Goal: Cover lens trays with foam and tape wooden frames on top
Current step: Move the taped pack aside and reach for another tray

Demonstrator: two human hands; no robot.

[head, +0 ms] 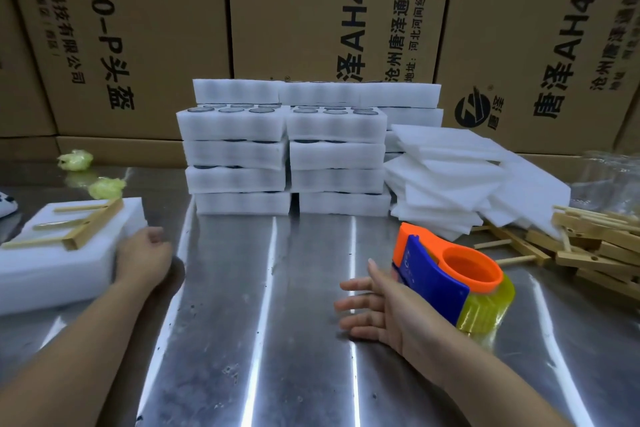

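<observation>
A foam-covered lens tray [52, 263] with a wooden frame [79, 225] on top lies at the table's left edge. My left hand [143, 255] holds its right side with curled fingers. My right hand [377, 305] hovers low over the table with straight, spread fingers and holds nothing. Right behind it stands an orange and blue tape dispenser [446, 274] with a yellow roll. Stacks of white lens trays [287, 146] stand at the back centre, and their top layers show dark round lenses. Loose foam sheets [450, 180] are piled to the right of them.
A heap of wooden frames [588, 246] lies at the far right, with clear plastic wrap [609, 177] behind it. Two yellow-green crumpled wads [104, 187] sit at the back left. Large cardboard boxes [311, 10] wall off the back. The table [259, 322] is shiny metal.
</observation>
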